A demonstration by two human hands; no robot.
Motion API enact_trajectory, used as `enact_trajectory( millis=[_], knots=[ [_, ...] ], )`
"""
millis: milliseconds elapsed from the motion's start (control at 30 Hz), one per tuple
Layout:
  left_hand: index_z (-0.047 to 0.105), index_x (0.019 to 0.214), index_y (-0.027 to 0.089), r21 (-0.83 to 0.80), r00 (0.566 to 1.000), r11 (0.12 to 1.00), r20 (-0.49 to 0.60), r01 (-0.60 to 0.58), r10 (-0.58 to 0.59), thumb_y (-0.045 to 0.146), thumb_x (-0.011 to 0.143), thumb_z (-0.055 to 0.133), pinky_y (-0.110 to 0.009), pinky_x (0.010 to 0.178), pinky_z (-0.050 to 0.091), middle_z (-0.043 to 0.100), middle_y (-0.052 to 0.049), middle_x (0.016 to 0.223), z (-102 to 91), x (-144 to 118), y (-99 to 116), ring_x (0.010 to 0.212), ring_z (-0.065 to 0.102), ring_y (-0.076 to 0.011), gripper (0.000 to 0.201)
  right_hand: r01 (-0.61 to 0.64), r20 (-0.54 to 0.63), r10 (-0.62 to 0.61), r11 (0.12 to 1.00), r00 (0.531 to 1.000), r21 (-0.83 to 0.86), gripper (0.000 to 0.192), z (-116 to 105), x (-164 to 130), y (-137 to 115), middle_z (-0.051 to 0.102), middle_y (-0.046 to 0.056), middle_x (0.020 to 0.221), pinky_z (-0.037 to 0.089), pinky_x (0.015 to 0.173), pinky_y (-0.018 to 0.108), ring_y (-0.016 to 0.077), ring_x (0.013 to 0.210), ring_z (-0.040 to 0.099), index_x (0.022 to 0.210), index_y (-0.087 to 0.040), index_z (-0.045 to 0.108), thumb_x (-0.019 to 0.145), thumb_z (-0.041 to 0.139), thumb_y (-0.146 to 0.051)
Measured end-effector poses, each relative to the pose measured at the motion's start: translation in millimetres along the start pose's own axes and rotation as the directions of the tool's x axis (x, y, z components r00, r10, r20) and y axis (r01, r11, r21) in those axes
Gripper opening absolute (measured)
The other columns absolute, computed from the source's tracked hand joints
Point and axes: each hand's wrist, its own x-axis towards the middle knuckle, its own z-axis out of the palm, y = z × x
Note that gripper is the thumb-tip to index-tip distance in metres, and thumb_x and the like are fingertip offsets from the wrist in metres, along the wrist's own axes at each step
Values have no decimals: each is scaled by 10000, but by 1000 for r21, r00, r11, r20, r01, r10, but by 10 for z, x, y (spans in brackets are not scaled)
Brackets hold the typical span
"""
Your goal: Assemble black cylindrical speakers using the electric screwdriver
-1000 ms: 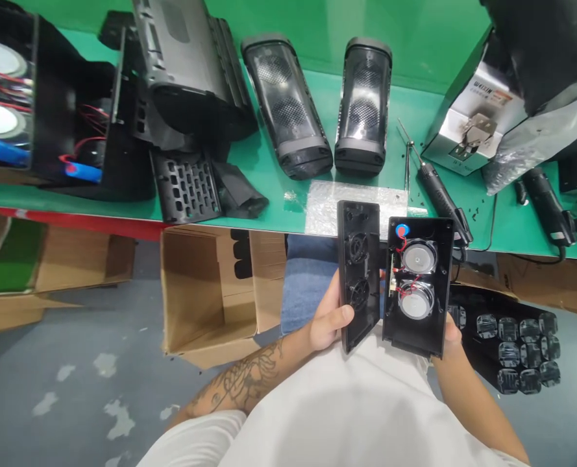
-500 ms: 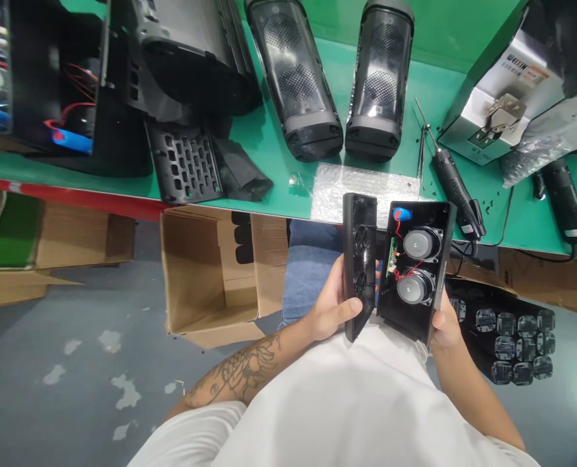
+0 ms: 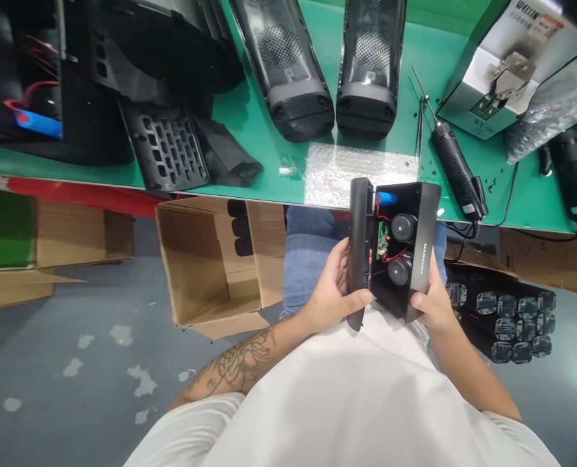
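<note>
My left hand (image 3: 334, 282) is wrapped round a black housing half (image 3: 359, 253), held nearly on edge with its thumb at the lower part. In my right hand (image 3: 433, 295) is the other half, an open speaker housing (image 3: 422, 246) with white lettering on its outer side. Two round speaker drivers (image 3: 401, 250), a green circuit board (image 3: 382, 240), red wires and a blue cylinder (image 3: 386, 198) sit inside it. The two halves stand side by side, their near edges close together, above my lap at the bench edge. Some fingers of both hands are hidden behind the parts.
Bubble wrap (image 3: 356, 172) lies on the green bench (image 3: 259, 139) ahead. Two black speakers (image 3: 368, 104) stand behind it. An electric screwdriver (image 3: 456, 168) and a silver box (image 3: 497, 71) are at right, a perforated panel (image 3: 169, 152) at left. A cardboard box (image 3: 195, 272) stands below.
The speaker housing has turned so its lettered outer side shows, and it has come closer to the other half. The view has shifted slightly downward.
</note>
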Motion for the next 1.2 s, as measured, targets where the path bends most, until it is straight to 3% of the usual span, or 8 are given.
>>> enact_trajectory(
  millis=[333,467,633,833,1033,1200],
  knots=[
    [265,1588,281,52,996,997,-73,53,-49,654,731,984,-494,1316,418,492,-182,1634,92,-5,6,1594,470,-355,1179,33,55,-29,996,998,-81,1455,32,4,-7,221,94,1785,256,1445,457,280,1681,289,1803,-304,28,775,964,-735],
    [240,1588,282,92,991,992,-107,84,-74,680,698,992,-518,1290,436,468,-198,1626,131,-4,12,1579,464,-366,1232,42,60,-37,994,998,-96,1500,69,2,19,276,139,1758,320,1421,462,282,1637,377,1798,-244,-54,796,954,-726],
    [275,1575,293,154,986,984,-153,88,-64,611,636,1046,-491,1246,475,489,-177,1579,182,15,1,1526,495,-352,1256,-5,31,7,996,999,-89,1606,125,-2,73,274,138,1758,358,1400,507,309,1627,391,1788,-270,-159,752,977,-734],
    [311,1569,311,172,981,980,-180,103,-71,563,567,1091,-482,1216,507,508,-163,1562,223,54,-13,1497,523,-364,1295,-4,-18,3,994,1000,-112,1602,154,-5,122,291,143,1749,432,1362,487,314,1633,378,1800,-243,-136,752,991,-689],
    [286,1603,306,201,985,975,-166,89,-56,629,623,1050,-502,1233,502,477,-176,1605,219,55,-59,1527,507,-375,1284,20,-15,-23,982,1000,-189,1553,120,-25,175,207,140,1780,386,1390,459,296,1681,280,1796,-214,-151,815,942,-718],
    [275,1625,291,242,986,967,-158,82,-44,658,630,1039,-548,1280,464,388,-208,1697,190,55,-93,1571,475,-402,1307,117,-3,-123,952,992,-282,1390,88,-38,251,136,150,1796,284,1434,456,297,1711,187,1807,-176,-63,920,745,-878]
  ],
)
